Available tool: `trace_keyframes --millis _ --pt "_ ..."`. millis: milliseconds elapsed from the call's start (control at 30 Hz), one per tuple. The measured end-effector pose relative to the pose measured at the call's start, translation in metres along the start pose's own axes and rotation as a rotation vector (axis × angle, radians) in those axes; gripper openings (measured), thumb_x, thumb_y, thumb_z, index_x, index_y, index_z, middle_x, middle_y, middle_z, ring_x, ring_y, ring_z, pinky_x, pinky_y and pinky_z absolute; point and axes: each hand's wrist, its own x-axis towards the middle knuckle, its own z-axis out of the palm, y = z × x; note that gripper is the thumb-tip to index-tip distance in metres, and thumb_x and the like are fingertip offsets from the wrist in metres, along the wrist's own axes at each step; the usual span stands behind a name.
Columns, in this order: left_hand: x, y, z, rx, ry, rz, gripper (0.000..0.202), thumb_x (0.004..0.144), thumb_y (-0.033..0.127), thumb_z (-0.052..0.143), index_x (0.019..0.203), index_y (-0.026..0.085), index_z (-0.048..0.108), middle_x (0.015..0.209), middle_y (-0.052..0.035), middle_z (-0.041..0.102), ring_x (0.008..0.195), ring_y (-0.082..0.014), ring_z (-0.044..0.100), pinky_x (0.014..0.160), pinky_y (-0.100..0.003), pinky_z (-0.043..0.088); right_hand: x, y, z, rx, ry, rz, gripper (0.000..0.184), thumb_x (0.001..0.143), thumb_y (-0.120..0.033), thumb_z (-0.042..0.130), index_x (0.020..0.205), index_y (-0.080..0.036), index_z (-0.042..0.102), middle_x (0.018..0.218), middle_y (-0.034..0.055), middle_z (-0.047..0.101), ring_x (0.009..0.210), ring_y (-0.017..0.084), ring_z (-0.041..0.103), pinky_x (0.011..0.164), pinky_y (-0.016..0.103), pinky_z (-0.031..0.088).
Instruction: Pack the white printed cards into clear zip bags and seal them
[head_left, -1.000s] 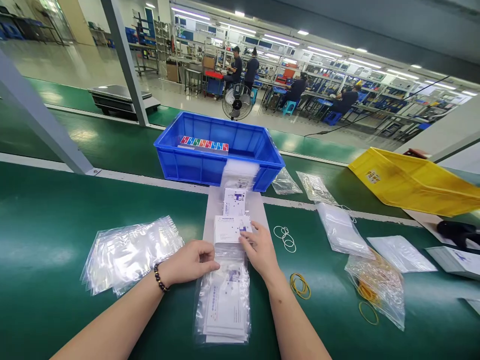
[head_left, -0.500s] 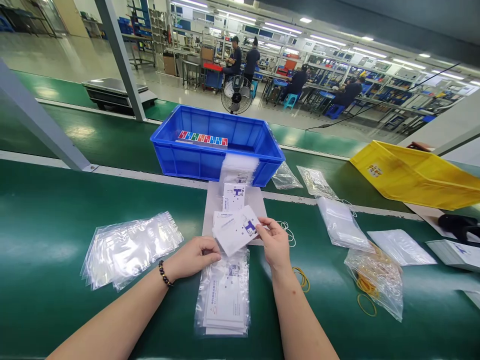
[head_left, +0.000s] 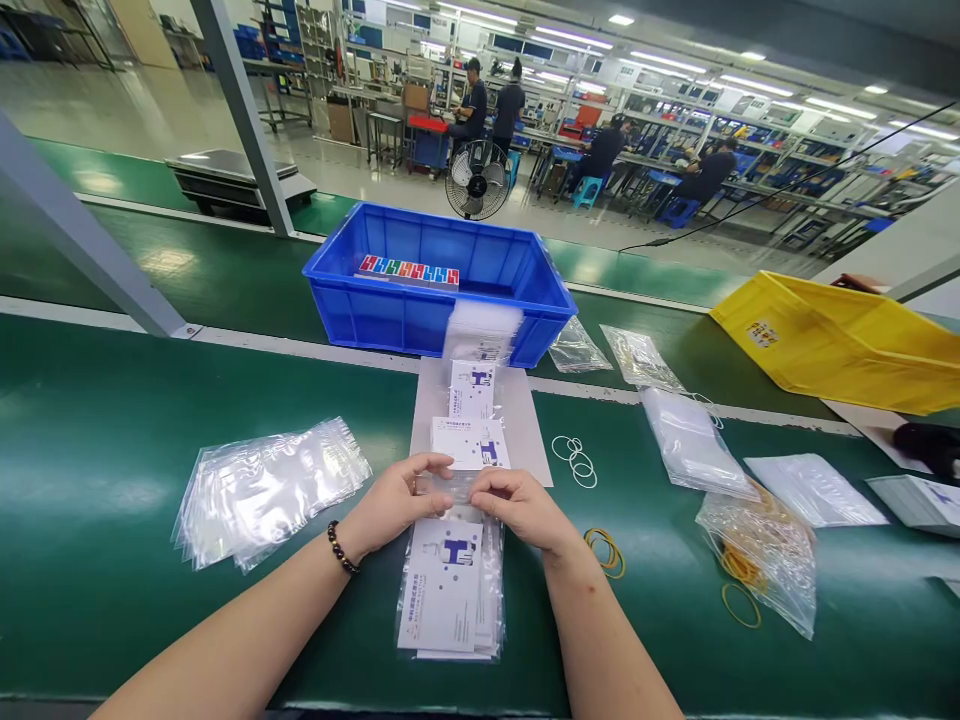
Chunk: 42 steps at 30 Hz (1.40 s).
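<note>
**Bag mouth pinched**

My left hand (head_left: 390, 503) and right hand (head_left: 523, 507) each close their grip on the top edge of the clear bag (head_left: 493, 565), lower centre of the frame. Uneven pressing could crease the cards (head_left: 442, 585) inside.

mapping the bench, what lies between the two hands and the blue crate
In the head view, a white printed card, a second card behind it, both on a grey sheet, then a stack of clear bags against the blue crate.
</note>
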Motion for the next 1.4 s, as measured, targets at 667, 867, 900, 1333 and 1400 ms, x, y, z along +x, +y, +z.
trace_keyframes --millis 667,867,900,1333,1400 --pt "-0.002 0.007 0.009 0.072 0.060 -0.016 0.015 0.064 0.027 0.058 0.060 0.013 0.054 0.059 0.0008 0.055 0.056 -0.0106 0.049 0.052 -0.021 0.038 0.003 -0.007 0.018 -0.120 0.125 0.013 0.004 0.066 -0.020 0.054 0.063 -0.016 0.055 0.064 -0.0010 0.054 0.060 0.011 0.048 0.059 0.024 0.038" --pt "0.000 0.003 0.013 0.150 0.074 0.050 0.014 0.066 0.024 0.056 0.058 0.013 0.055 0.058 0.0007 0.057 0.056 -0.0111 0.051 0.054 -0.021 0.039 0.002 -0.007 0.023 -0.280 0.139 -0.066 0.014 0.071 -0.021 0.051 0.058 -0.017 0.050 0.061 -0.0005 0.053 0.059 0.012 0.048 0.059 0.025 0.038" --pt "0.000 0.003 0.013 0.177 0.072 0.056 0.014 0.067 0.024 0.055 0.058 0.013 0.056 0.059 0.0001 0.058 0.058 -0.0117 0.052 0.055 -0.021 0.040 0.002 -0.007 0.022 -0.307 0.143 -0.089 0.014 0.072 -0.021 0.050 0.058 -0.017 0.050 0.061 -0.0004 0.053 0.059 0.012 0.049 0.059 0.025 0.039" --pt "-0.047 0.021 -0.071 1.180 0.444 -0.261 0.035 0.079 0.042 0.036 0.060 0.017 0.053 0.059 -0.0071 0.058 0.056 -0.0214 0.052 0.049 -0.027 0.029 -0.001 0.004 0.014 -0.502 0.577 -0.297 0.011 0.077 -0.027 0.051 0.071 -0.019 0.055 0.074 0.0045 0.056 0.072 0.018 0.051 0.066 0.030 0.042" --pt "-0.049 0.011 -0.086 1.200 0.407 -0.338 0.028 0.075 0.038 0.042 0.058 0.017 0.051 0.063 -0.0078 0.060 0.058 -0.0213 0.053 0.049 -0.025 0.028 0.000 0.004 0.018 -0.480 0.550 -0.311 0.013 0.078 -0.026 0.049 0.068 -0.020 0.054 0.070 0.0035 0.056 0.068 0.017 0.051 0.065 0.030 0.041"
